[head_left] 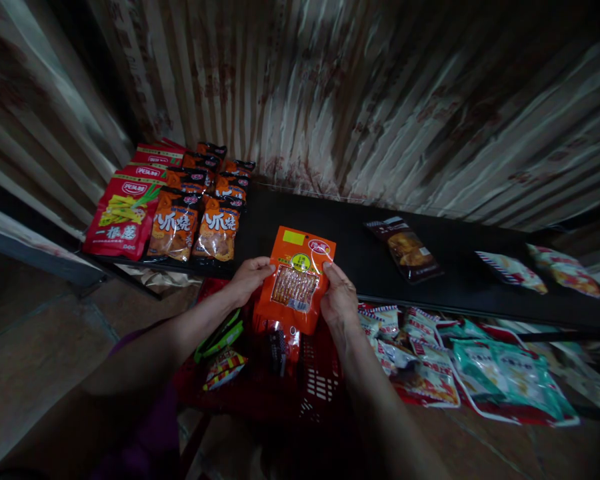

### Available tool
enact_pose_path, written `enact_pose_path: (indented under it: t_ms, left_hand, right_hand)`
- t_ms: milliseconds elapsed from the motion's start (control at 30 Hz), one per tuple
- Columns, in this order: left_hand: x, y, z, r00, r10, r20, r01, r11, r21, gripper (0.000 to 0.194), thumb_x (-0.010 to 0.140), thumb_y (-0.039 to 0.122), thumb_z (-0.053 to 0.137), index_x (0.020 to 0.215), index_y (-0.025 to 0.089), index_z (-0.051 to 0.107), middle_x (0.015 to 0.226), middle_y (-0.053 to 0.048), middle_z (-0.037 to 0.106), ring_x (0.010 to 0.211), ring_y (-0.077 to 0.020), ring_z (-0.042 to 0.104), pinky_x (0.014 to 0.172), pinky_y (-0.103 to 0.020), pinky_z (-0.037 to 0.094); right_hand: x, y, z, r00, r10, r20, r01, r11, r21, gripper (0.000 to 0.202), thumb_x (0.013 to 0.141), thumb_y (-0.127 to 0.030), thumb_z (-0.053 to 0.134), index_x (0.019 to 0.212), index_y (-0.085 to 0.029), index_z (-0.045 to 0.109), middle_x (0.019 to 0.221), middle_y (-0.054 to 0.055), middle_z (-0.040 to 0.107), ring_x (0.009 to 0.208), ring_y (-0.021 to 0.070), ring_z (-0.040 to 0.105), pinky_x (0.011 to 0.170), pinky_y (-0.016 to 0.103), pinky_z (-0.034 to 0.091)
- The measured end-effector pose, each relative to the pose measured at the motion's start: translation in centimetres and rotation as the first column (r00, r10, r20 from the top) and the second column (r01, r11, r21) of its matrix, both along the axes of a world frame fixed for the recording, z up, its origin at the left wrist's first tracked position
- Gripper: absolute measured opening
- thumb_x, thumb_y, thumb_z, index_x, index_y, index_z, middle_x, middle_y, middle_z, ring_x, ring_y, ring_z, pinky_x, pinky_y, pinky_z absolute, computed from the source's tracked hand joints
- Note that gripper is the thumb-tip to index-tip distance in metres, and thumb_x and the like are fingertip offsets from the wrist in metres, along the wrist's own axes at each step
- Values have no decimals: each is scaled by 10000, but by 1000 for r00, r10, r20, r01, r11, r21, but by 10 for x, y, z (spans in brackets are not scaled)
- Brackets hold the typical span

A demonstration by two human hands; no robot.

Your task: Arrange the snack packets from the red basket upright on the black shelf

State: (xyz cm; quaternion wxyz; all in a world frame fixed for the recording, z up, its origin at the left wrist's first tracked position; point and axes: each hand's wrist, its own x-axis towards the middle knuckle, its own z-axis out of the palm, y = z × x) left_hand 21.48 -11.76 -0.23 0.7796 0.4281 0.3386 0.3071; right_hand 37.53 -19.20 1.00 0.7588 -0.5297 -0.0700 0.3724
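Between my two hands is an orange snack packet (303,320) with a clear window and a yellow label, tilted up toward me. My left hand (250,279) pinches its left edge, and my right hand (340,297) grips the right edge. Below it, a red basket (323,373) holds a green packet (220,340), a striped red-and-yellow packet (225,368) and another orange packet (287,347), partly covered by the held one. Just behind the held packet runs a black shelf (300,213).
On the shelf's left stand red bags (123,220) and several orange-black bags (217,230) in rows. Farther right lie a brown packet (407,250) and two white-red packets (513,270). Lower right, baskets hold white-red packets (427,360) and teal packets (510,373). A curtain (330,100) hangs behind.
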Motion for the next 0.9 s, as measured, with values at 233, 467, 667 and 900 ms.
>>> enact_pose_path:
  t_ms: [233, 467, 667, 900]
  left_hand:
    - [-2, 3, 7, 998, 67, 21, -68, 997, 48, 203, 669, 331, 729, 761, 156, 679, 720, -4, 673, 642, -119, 572, 613, -222, 422]
    - [-2, 17, 7, 987, 150, 65, -151, 989, 8, 258, 649, 349, 743, 812, 164, 666, 702, 3, 670, 612, -117, 584, 568, -216, 448]
    - [0, 22, 6, 968, 215, 128, -212, 976, -37, 200, 690, 280, 718, 842, 163, 663, 733, -4, 684, 588, -110, 584, 579, -227, 461]
    - [4, 26, 6, 962, 237, 136, -230, 971, -60, 132, 732, 222, 679, 844, 157, 656, 711, -6, 678, 573, -108, 581, 596, -233, 464]
  right_hand:
    - [0, -7, 6, 984, 178, -18, -177, 984, 26, 304, 548, -362, 844, 761, -214, 684, 748, -20, 736, 628, 110, 663, 605, 213, 542]
    - [-4, -26, 6, 915, 402, -17, -403, 914, -50, 375, 547, -294, 852, 879, -198, 705, 829, 15, 745, 723, 159, 679, 680, 276, 538]
    - [-8, -40, 8, 847, 532, 8, -529, 843, -101, 465, 563, -228, 835, 1001, -256, 684, 934, -12, 725, 793, 150, 674, 689, 282, 575]
    - [-16, -43, 10, 852, 523, 11, -519, 849, -97, 483, 541, -196, 837, 995, -269, 690, 838, -35, 721, 745, 132, 663, 739, 306, 581]
